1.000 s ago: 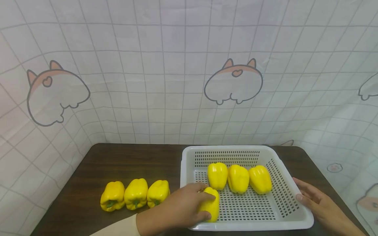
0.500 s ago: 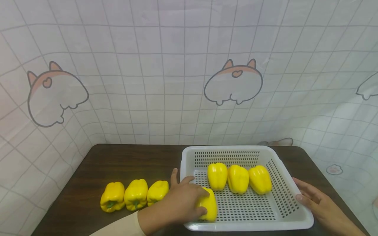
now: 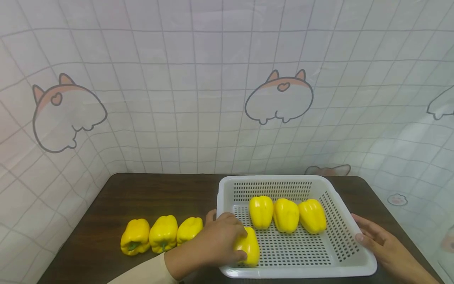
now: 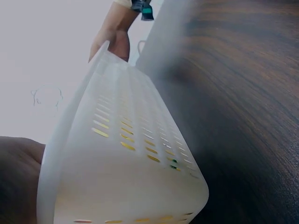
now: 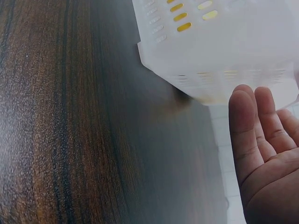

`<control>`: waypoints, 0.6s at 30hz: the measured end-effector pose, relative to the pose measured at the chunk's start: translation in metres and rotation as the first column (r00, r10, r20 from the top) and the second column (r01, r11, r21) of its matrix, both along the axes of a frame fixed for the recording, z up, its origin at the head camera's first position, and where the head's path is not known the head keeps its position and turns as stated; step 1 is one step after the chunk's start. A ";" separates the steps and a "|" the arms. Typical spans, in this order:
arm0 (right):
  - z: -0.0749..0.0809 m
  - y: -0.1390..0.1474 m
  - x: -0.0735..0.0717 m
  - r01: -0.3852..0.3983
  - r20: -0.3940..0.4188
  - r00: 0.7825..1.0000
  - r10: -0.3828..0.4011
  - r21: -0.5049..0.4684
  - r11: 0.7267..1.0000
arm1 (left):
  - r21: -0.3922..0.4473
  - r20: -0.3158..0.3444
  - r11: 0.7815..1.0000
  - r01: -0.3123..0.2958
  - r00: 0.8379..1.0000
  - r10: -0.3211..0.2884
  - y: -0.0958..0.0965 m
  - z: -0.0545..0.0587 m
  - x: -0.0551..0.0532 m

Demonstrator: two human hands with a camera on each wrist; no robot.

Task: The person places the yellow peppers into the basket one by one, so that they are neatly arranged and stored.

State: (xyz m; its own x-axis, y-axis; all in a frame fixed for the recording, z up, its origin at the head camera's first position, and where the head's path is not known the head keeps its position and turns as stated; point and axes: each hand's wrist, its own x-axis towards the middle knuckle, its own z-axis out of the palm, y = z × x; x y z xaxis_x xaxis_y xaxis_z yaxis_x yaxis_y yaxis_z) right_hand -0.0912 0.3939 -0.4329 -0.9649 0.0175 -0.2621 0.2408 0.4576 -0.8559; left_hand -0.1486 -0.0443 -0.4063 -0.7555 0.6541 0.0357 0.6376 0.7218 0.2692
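Observation:
My left hand reaches over the left rim of a white perforated plastic basket and grips a yellow bell pepper in its near left corner. Behind it in the basket, three more yellow bell peppers lie in a row. At the basket's right side, my right hand touches the rim with loosely extended fingers. The right wrist view shows these fingers up against the basket's outer wall. In the left wrist view the basket wall hides the held pepper, though yellow shows through its slots.
Three yellow bell peppers stand in a row on the dark wooden table, left of the basket; my left forearm passes close by the nearest one. A white grid-patterned curtain with cartoon animals hangs behind the table.
The left hand and its pepper have shifted slightly left, toward the basket's left wall. Its index finger, raised half a second ago, is lower now. The right hand and basket have stayed put.

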 end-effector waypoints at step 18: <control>-0.003 0.005 -0.001 -0.028 -0.020 0.999 0.027 -0.021 0.999 | 0.058 0.075 0.998 -0.021 0.997 0.016 -0.001 0.004 -0.003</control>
